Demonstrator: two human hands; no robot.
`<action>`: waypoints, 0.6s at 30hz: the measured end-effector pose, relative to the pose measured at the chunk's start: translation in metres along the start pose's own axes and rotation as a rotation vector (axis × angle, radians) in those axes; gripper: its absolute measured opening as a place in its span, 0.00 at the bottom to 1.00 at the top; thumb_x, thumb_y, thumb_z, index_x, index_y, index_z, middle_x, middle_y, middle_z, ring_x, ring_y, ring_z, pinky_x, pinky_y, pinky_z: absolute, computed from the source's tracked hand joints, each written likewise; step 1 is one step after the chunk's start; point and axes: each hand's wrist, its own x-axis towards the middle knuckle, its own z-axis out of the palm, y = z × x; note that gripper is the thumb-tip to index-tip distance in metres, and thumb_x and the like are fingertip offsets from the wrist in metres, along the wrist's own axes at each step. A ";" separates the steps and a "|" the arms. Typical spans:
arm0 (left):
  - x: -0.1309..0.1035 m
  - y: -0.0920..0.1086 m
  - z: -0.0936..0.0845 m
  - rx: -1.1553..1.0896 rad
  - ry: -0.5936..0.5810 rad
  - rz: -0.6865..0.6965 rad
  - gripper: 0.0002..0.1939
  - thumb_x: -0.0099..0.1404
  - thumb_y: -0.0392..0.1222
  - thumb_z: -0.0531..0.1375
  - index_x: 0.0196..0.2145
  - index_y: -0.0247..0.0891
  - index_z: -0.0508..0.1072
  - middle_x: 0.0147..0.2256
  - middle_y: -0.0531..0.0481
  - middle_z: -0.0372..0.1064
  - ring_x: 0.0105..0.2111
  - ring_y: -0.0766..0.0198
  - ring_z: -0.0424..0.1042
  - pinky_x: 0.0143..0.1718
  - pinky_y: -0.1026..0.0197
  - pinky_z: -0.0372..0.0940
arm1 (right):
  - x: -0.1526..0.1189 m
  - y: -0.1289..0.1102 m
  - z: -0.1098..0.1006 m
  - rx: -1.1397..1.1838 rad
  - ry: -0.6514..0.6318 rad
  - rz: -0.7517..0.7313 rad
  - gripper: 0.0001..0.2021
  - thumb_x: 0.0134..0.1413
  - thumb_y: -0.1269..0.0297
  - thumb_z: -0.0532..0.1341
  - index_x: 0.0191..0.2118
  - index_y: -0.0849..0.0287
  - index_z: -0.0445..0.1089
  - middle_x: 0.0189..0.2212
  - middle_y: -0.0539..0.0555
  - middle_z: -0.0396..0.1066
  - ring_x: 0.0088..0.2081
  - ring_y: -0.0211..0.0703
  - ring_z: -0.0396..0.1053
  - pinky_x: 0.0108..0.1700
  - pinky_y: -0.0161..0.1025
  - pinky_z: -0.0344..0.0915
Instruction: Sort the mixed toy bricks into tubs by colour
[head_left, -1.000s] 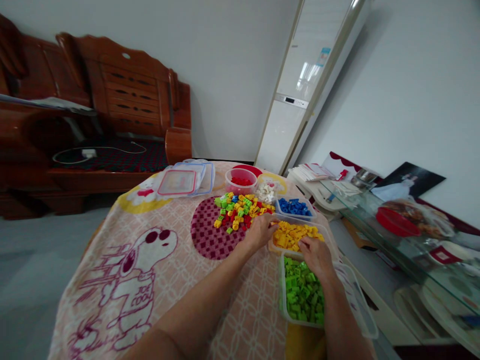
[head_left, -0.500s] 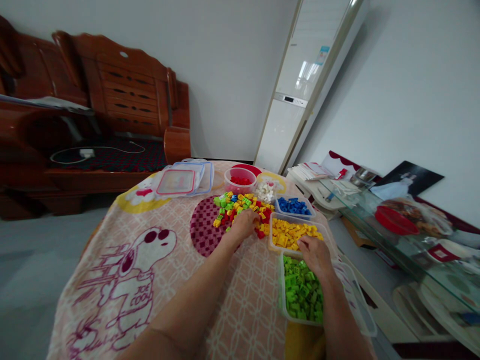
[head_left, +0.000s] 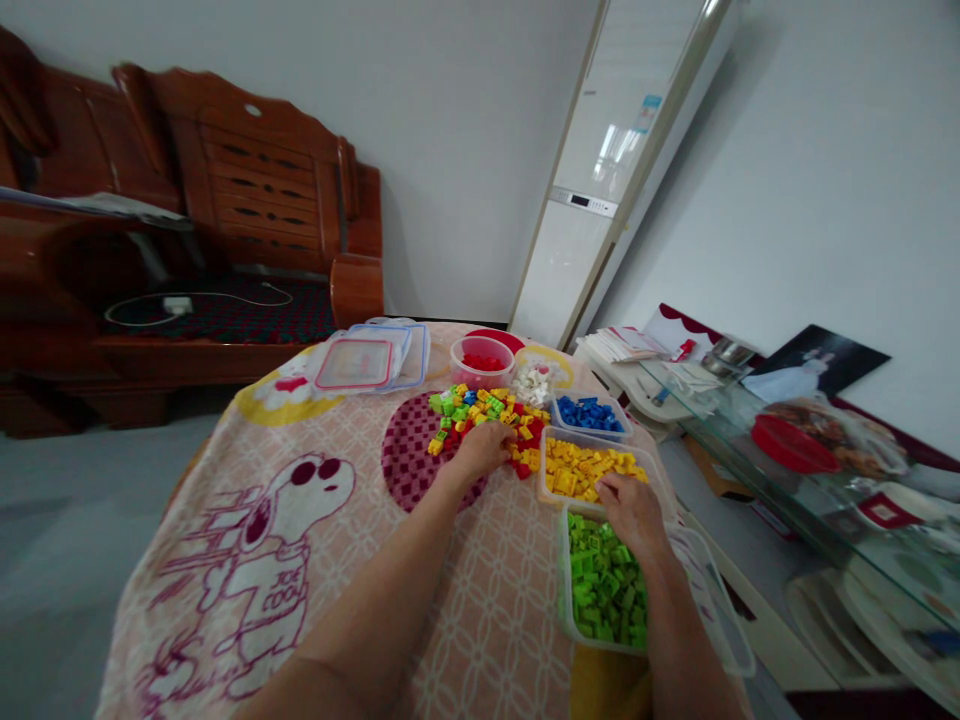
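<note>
My left hand (head_left: 486, 447) reaches into a mixed pile of toy building bricks (head_left: 491, 403), yellow, green, red and a few blue. Its fingers are bent together among the bricks; whatever they pinch is too small to make out. Over the near right edge of a clear container of yellow bricks (head_left: 577, 466) is my right hand (head_left: 632, 508). Thumb and fingers there are pressed together, and any brick between them is hidden. Just below, a clear container of green bricks (head_left: 604, 580) is partly covered by my right forearm.
Blue bricks (head_left: 589, 413) fill a container behind the yellow ones. White bricks (head_left: 534, 382) lie heaped beside a round tub (head_left: 482, 378) with red bricks. Stacked lids (head_left: 354, 364) lie at the back left. A glass-topped stand (head_left: 750, 460) borders the right side.
My left hand has shifted slightly left within the brick pile. The right hand stays at the yellow container.
</note>
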 end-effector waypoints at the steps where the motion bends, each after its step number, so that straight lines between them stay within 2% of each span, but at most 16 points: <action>1: 0.000 0.001 0.000 0.010 -0.009 -0.002 0.14 0.54 0.30 0.61 0.38 0.39 0.77 0.42 0.47 0.75 0.43 0.59 0.72 0.48 0.60 0.63 | 0.000 -0.001 -0.001 -0.002 0.003 0.000 0.15 0.61 0.63 0.53 0.27 0.58 0.73 0.27 0.53 0.74 0.30 0.39 0.66 0.34 0.35 0.51; 7: 0.000 0.004 -0.004 0.015 -0.056 -0.005 0.14 0.53 0.29 0.59 0.36 0.39 0.77 0.39 0.49 0.76 0.39 0.61 0.73 0.43 0.63 0.64 | -0.001 -0.002 -0.003 -0.010 -0.006 0.010 0.15 0.61 0.63 0.53 0.27 0.58 0.73 0.27 0.53 0.74 0.30 0.39 0.66 0.33 0.36 0.51; 13: 0.002 0.000 0.001 -0.030 -0.090 0.057 0.16 0.54 0.31 0.60 0.41 0.40 0.78 0.43 0.49 0.76 0.43 0.60 0.73 0.46 0.62 0.63 | 0.000 -0.002 -0.002 -0.001 -0.011 0.018 0.15 0.61 0.63 0.54 0.28 0.59 0.73 0.27 0.54 0.74 0.30 0.40 0.66 0.33 0.36 0.51; 18: 0.002 0.000 -0.001 -0.067 -0.073 0.046 0.11 0.53 0.34 0.61 0.36 0.36 0.77 0.36 0.49 0.75 0.35 0.62 0.72 0.39 0.64 0.63 | -0.001 -0.006 -0.006 -0.001 -0.015 0.028 0.15 0.61 0.64 0.54 0.28 0.59 0.74 0.27 0.54 0.74 0.30 0.40 0.67 0.34 0.35 0.51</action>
